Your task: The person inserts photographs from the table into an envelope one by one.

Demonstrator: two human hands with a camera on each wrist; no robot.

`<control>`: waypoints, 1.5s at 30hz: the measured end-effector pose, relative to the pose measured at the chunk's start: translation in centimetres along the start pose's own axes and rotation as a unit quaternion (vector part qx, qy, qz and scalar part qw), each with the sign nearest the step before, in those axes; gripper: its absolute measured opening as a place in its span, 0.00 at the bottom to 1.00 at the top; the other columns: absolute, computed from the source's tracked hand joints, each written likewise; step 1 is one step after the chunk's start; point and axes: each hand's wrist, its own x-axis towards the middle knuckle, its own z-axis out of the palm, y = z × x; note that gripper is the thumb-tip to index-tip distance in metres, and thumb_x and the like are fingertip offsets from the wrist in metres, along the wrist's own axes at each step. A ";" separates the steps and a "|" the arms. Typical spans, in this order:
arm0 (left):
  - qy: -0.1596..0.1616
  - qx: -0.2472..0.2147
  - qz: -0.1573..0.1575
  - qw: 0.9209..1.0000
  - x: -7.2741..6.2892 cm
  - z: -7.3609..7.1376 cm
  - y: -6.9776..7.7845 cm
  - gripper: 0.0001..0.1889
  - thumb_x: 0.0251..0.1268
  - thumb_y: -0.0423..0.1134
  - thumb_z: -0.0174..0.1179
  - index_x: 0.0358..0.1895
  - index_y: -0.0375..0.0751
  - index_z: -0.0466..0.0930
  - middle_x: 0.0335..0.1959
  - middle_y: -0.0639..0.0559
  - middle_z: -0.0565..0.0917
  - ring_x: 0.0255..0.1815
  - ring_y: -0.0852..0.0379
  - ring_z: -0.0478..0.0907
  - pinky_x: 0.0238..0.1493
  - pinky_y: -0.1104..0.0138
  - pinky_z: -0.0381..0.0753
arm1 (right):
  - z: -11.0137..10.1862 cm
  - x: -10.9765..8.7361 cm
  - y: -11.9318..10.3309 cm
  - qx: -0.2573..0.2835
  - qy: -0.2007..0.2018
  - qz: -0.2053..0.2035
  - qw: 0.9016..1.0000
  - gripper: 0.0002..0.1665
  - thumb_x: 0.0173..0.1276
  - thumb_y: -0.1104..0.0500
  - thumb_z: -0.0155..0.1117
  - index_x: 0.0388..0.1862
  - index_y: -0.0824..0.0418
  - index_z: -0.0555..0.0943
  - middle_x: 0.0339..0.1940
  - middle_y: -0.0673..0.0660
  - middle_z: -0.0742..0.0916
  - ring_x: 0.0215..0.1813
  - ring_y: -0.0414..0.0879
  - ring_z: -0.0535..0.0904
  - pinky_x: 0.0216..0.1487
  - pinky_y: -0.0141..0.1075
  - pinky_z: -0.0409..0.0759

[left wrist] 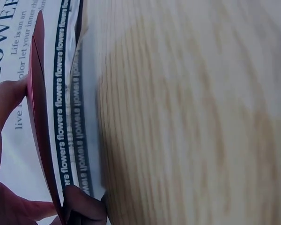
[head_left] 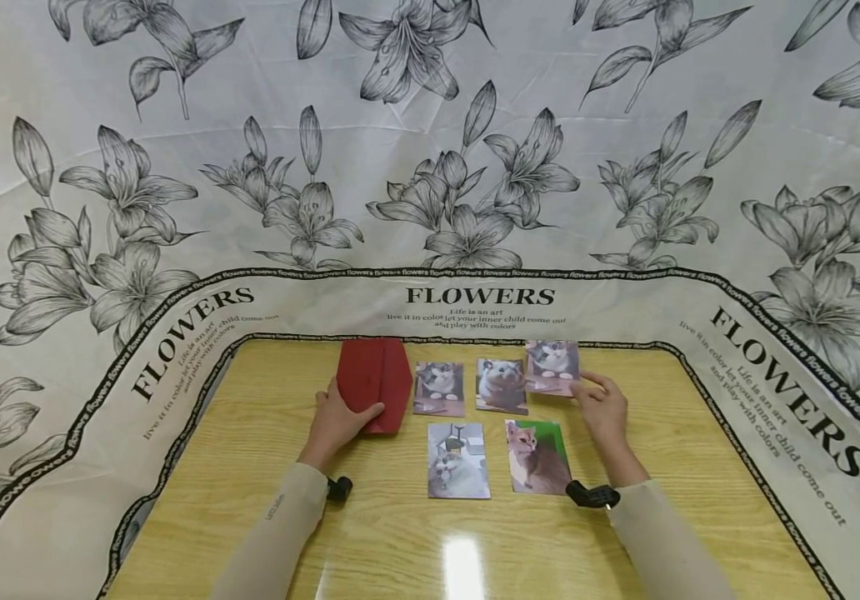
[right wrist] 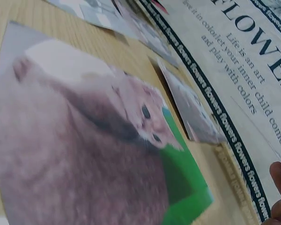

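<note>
My left hand point(head_left: 334, 422) pinches a dark red envelope point(head_left: 372, 375) by its lower left part, the thumb lying on its face. The left wrist view has the envelope point(left wrist: 39, 112) nearly edge-on above the wood, thumb and fingers on opposite sides. With its fingertips my right hand point(head_left: 604, 410) pinches the lower right edge of a grey-and-white cat photo card point(head_left: 552, 365). That card overlaps the corner of a hamster-like animal card point(head_left: 501, 386). In the right wrist view, only fingertips point(right wrist: 280, 180) show at the edge.
Left of the hamster-like card lies another grey-and-white cat card point(head_left: 439, 388). Nearer me lie a pale cat card point(head_left: 458, 461) and a brown cat card with green background point(head_left: 537, 458). Flower-printed cloth point(head_left: 475, 304) rises behind the wooden table point(head_left: 370, 533).
</note>
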 end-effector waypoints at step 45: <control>-0.003 -0.032 0.013 0.999 -0.6 1.6 0.5 0.63 0.64 0.61 0.75 0.86 0.31 0.44 0.69 0.25 0.64 0.63 0.32 0.75 0.64 0.39 0.79 | 14.2 -6.2 -3.9 0.093 -0.113 -0.004 0.989 0.23 0.76 0.58 0.73 0.67 0.60 0.83 0.38 0.58 0.93 0.42 0.59 0.83 0.27 0.30 0.72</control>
